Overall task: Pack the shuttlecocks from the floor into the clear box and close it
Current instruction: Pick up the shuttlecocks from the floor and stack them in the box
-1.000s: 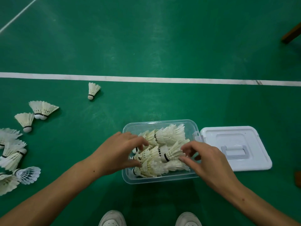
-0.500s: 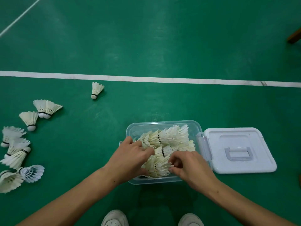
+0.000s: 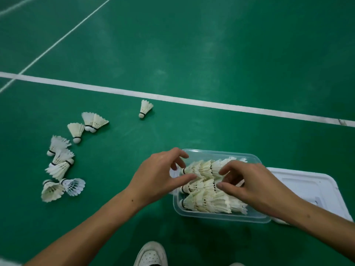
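Shuttlecocks (image 3: 205, 189) lie in rows in box (image 3: 221, 216), lower centre; loose ones (image 3: 59, 162) left of frame, single (image 3: 145, 110) near line. We reckon light, feathers crush easily: take by cork, nest stacks. Left hand (image 3: 161, 179) and right hand (image 3: 255, 186) over box, fingers loosely spread, gripping nothing. Lid (image 3: 311, 185) off, right of box.

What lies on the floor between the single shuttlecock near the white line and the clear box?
Nothing: in the head view only bare green floor lies between the single shuttlecock and the clear box.
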